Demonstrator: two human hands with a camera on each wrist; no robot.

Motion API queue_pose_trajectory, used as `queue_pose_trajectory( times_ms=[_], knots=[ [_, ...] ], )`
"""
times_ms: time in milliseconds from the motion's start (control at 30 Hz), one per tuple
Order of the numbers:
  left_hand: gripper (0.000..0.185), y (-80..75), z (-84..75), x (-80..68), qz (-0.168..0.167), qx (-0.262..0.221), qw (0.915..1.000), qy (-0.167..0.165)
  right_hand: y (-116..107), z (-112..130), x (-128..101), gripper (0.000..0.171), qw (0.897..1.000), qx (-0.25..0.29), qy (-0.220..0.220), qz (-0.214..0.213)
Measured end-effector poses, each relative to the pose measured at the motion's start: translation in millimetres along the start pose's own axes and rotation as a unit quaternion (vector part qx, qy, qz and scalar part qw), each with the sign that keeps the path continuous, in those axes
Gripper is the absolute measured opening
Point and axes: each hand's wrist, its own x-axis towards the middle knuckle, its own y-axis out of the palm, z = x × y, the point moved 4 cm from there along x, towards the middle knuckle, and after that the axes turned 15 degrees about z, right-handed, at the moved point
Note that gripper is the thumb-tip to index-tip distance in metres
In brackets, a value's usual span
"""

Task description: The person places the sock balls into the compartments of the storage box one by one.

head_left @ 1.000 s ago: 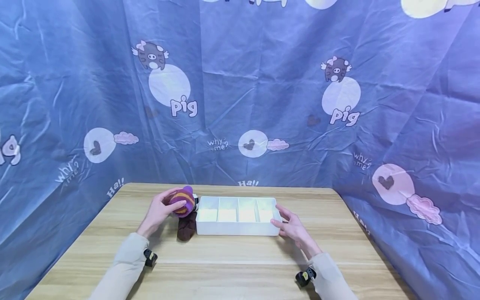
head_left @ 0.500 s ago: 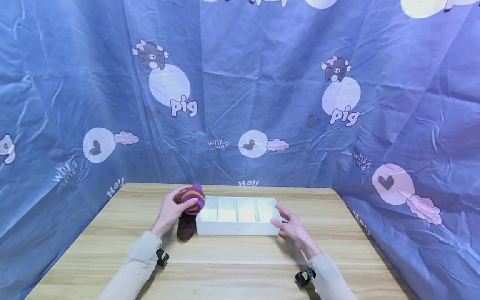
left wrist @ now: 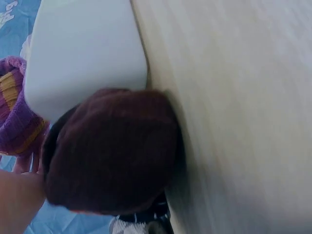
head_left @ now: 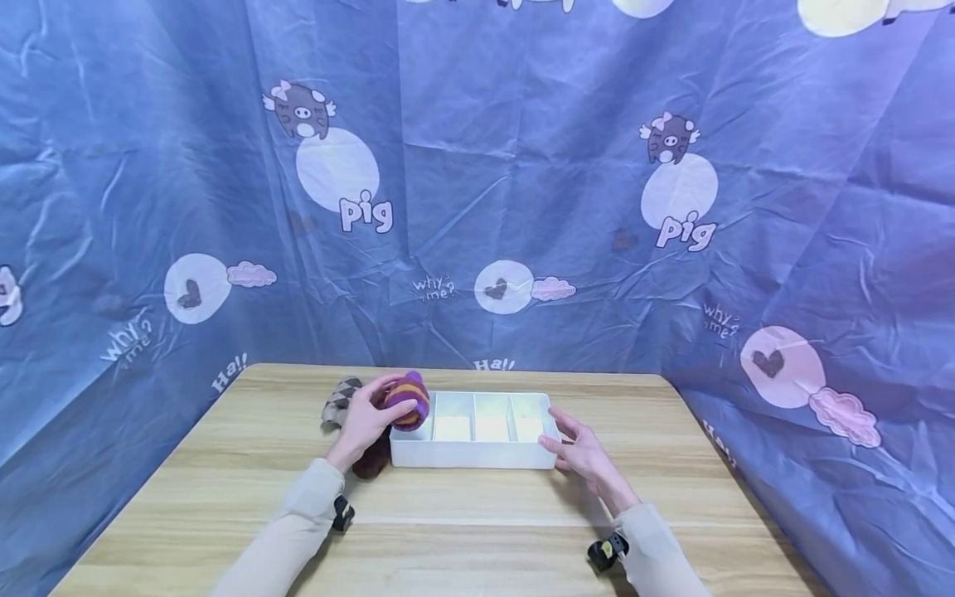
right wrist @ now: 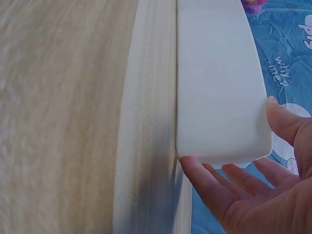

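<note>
Pinched between the fingers and thumb of my left hand [head_left: 367, 421] is a rolled purple-and-orange striped sock [head_left: 410, 403], held over the leftmost compartment of a white divided box [head_left: 473, 454]. Its ribbed cuff shows at the edge of the left wrist view. My right hand [head_left: 585, 454] grips the box's right end, the thumb at the top rim and the fingers against the end wall. A dark brown balled sock [left wrist: 114, 151] lies against the box's left end, partly hidden by the left hand in the head view.
A grey checked bundle of fabric [head_left: 338, 406] lies on the wooden table [head_left: 477, 539] behind the left hand. Blue printed curtains [head_left: 462, 207] hang round the table's back and sides. The box has several compartments in a row.
My left hand has carried the striped sock rightward from beside the box to above its left compartment, uncovering the grey checked bundle. The right hand and box have stayed put.
</note>
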Motion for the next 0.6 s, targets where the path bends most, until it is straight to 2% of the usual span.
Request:
queue_pose_trajectory(
  times_ms=[167, 400, 600],
  knots=[
    [0.055, 5.0, 11.0, 3.6, -0.001, 0.028, 0.9996, -0.009, 0.8, -0.4, -1.0, 0.07, 1.0, -0.006, -0.003, -0.001],
    [0.054, 8.4, 9.0, 8.9, 0.0, 0.099, 0.995, -0.012, -0.3, 1.0, -0.1, 0.071, 1.0, -0.004, -0.003, 0.001],
    [0.053, 10.3, 10.8, 11.8, 0.007, 0.137, 0.99, -0.035, -0.4, -0.6, 0.2, 0.071, 1.0, -0.009, 0.001, -0.004]
  ],
)
